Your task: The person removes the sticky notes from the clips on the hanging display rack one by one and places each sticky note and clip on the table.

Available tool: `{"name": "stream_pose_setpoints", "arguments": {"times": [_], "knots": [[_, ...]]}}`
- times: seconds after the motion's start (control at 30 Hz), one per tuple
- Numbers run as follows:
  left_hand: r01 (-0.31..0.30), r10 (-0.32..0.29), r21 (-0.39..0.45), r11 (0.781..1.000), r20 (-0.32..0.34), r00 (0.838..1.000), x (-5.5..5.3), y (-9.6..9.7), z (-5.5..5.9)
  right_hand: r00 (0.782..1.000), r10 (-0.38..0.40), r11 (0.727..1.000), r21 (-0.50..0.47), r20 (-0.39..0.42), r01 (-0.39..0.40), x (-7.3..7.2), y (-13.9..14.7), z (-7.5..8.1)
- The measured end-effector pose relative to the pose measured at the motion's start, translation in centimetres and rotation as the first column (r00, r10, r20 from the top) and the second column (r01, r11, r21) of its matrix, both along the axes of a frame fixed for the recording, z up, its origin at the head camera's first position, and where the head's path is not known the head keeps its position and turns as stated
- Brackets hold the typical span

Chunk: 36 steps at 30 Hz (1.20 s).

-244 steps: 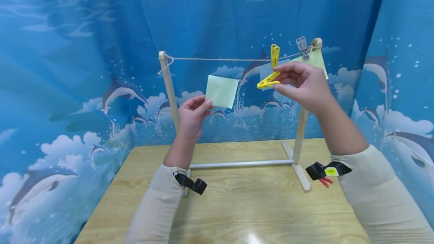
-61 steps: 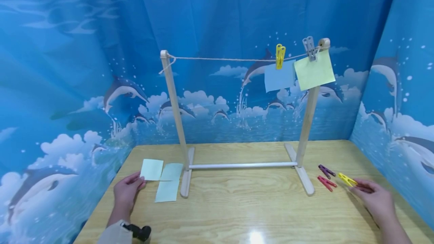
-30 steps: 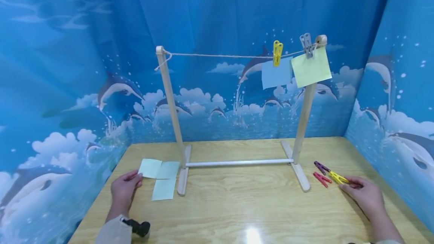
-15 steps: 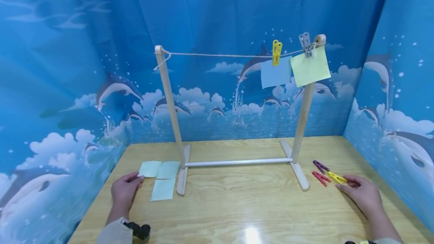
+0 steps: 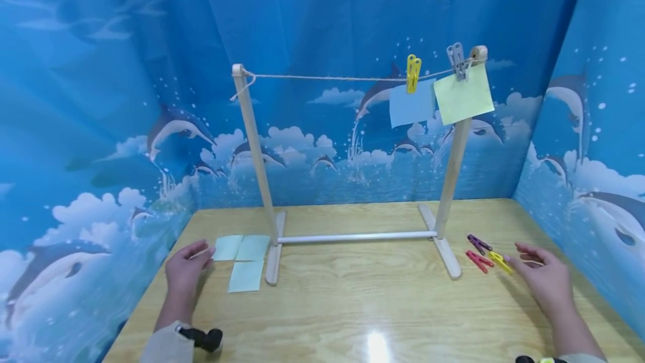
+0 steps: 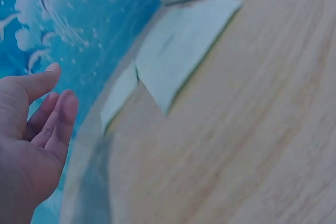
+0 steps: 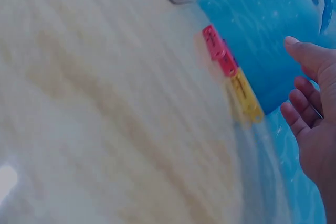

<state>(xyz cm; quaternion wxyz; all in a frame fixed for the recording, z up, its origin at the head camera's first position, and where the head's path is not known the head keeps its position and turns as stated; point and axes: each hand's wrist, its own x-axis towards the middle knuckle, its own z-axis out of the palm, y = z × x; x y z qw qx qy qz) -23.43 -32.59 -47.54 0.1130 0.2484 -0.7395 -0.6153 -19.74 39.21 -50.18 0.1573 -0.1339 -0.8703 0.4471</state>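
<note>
Both hands hover over the table's two sides with nothing between their fingers. My left hand (image 5: 187, 268), fingers loosely bent, is just left of three pale green sticky notes lying side by side: one nearest the fingertips (image 5: 228, 247), one beside the rack foot (image 5: 253, 247), one in front (image 5: 246, 277). In the left wrist view the thumb and fingers (image 6: 65, 108) stand apart. My right hand (image 5: 546, 282) is beside a yellow clothespin (image 5: 500, 263), its thumb and fingers spread in the right wrist view. A red clothespin (image 5: 480, 261) and a purple clothespin (image 5: 478, 243) lie close by.
A wooden rack (image 5: 258, 161) carries a string (image 5: 327, 78) across its top. There a yellow clothespin (image 5: 413, 74) holds a blue note (image 5: 412, 104), and a grey clothespin (image 5: 457, 61) holds a yellow-green note (image 5: 464, 94). A sea-print curtain (image 5: 322, 15) stands behind.
Earlier the raised left hand held a green note and the right a yellow clothespin. Both things came down to the table; now the hands have let go and drawn slightly away.
</note>
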Motion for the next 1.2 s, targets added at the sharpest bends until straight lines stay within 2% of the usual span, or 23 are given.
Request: {"name": "stream_pose_setpoints", "arguments": {"times": [0.13, 0.27, 0.43, 0.57, 0.77, 0.93, 1.03, 1.2], "knots": [[0.041, -0.041, -0.011, 0.999, -0.037, 0.998, 0.0, 0.7, 1.3, 0.999, 0.032, 0.999, -0.021, -0.019, -0.033, -0.1, -0.9, 1.6], [0.113, -0.115, -0.037, 0.993, -0.053, 0.992, 0.2, 1.4, 2.3, 0.996, 0.066, 0.998, -0.017, -0.063, -0.067, 0.0, -2.0, 3.2], [0.184, -0.187, -0.038, 0.982, -0.1, 0.977, 0.3, 2.8, 3.6, 0.987, 0.107, 0.994, 0.009, -0.118, -0.107, 0.0, -2.9, 5.0], [0.236, -0.241, -0.05, 0.97, -0.134, 0.961, 0.4, 4.2, 4.8, 0.972, 0.155, 0.988, 0.037, -0.176, -0.151, 0.0, -3.4, 6.3], [0.269, -0.276, -0.064, 0.961, -0.167, 0.947, 0.2, 6.3, 6.0, 0.956, 0.213, 0.974, 0.12, -0.202, -0.192, 0.0, -4.6, 8.4], [0.293, -0.303, -0.088, 0.952, -0.148, 0.941, -0.1, 8.5, 7.0, 0.939, 0.241, 0.965, 0.159, -0.246, -0.206, -0.1, -5.8, 10.3], [0.305, -0.314, -0.077, 0.949, -0.161, 0.936, -0.3, 9.9, 7.5, 0.927, 0.261, 0.96, 0.175, -0.269, -0.219, -0.1, -6.5, 11.5], [0.356, -0.357, -0.047, 0.933, -0.238, 0.904, -0.9, 11.8, 8.3, 0.907, 0.298, 0.948, 0.203, -0.297, -0.245, -0.5, -7.5, 13.5]]}}
